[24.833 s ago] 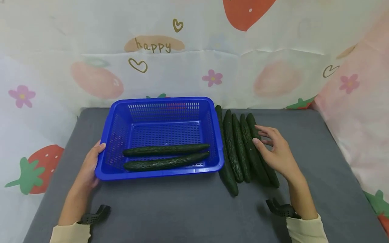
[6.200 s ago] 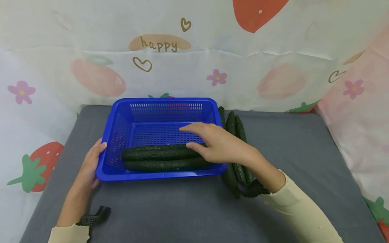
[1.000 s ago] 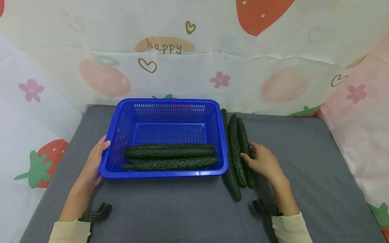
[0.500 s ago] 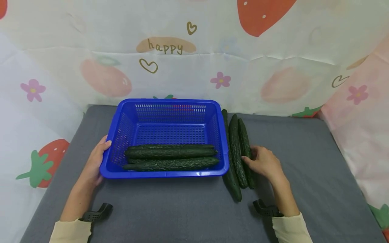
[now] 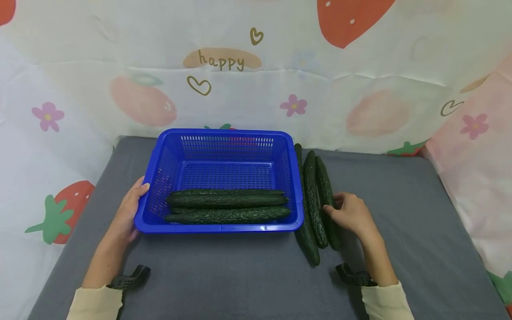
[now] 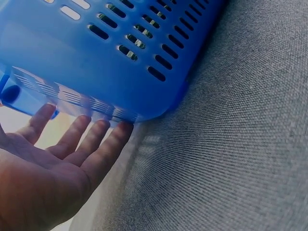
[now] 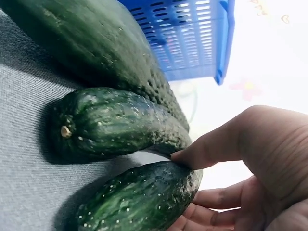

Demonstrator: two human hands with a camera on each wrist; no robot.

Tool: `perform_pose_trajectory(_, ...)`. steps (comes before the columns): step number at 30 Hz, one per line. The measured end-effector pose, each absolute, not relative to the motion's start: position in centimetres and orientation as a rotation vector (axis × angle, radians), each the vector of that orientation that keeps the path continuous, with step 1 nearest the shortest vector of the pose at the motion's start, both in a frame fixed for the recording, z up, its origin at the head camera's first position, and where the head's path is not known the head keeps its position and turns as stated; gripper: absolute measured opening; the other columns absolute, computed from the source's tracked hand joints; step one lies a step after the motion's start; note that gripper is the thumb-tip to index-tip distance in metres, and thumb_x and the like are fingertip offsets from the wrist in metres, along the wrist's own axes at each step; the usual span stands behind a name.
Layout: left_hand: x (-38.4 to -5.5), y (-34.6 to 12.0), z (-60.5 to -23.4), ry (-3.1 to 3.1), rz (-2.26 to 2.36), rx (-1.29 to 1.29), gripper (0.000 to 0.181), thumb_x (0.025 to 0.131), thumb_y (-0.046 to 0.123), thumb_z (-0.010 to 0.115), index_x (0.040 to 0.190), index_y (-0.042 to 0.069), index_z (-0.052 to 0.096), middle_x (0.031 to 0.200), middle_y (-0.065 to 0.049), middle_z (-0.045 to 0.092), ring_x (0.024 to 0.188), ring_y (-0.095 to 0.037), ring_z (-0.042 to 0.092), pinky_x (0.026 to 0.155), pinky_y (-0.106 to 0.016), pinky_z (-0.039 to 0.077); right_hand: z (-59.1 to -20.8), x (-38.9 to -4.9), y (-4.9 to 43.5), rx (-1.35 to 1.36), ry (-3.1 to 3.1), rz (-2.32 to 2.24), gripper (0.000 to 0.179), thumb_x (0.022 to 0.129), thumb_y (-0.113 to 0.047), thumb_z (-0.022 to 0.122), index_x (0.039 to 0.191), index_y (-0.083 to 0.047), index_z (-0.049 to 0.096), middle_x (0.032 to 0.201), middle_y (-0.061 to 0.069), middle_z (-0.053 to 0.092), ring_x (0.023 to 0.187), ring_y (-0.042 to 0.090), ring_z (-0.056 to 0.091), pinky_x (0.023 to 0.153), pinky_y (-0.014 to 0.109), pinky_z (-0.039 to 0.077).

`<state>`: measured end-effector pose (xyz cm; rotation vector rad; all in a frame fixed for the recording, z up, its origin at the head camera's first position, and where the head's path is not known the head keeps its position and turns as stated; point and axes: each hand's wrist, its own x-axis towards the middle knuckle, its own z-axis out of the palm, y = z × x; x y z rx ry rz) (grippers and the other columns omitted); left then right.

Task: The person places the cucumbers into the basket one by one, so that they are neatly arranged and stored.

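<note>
A blue plastic basket [image 5: 220, 228] stands on the table with several dark green cucumbers [image 5: 228, 215] lying crosswise along its near side. My left hand [image 5: 126, 213] holds its left end, thumb on the rim and fingers against the outer wall [image 6: 53, 53]. Right of the basket lie three cucumbers, pointing away from me. My right hand [image 5: 354, 215] grips the rightmost cucumber [image 5: 326, 191], thumb on its left side and fingers round its right side. In the right wrist view, the middle cucumber [image 7: 113, 122] lies close beside the held cucumber [image 7: 139, 197]. The leftmost cucumber [image 5: 307, 240] lies against the basket.
Grey cloth covers the table [image 5: 240, 275]. A printed white curtain [image 5: 256, 98] hangs behind its back edge and along both sides. Black camera mounts [image 5: 356, 276] sit on both wrists.
Over the longer span, the basket has gained cucumbers and the pile at right has shrunk to three. In the last second, my right hand has tightened on the rightmost cucumber; the left hand keeps its hold.
</note>
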<state>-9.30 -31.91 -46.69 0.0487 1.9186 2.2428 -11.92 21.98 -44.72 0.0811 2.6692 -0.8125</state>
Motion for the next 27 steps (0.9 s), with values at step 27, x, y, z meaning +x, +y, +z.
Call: perform_pose_trajectory(27,-9.4,-31.4,-46.7,1.849,2.345,0.042,0.031,0.116,0.030,0.035,0.146,0.028,0.045,0.121,0.009,0.070,0.102,-0.007,0.071,0.082,-0.027,0.062,-42.1,-11.2,22.0,0.016,2.984,-0.973,0.054,0.105,-0.026,0.067,0.150,-0.001,0.054,0.137,0.026,0.064,0.121,0.045,0.065,0.091,0.063,0.053)
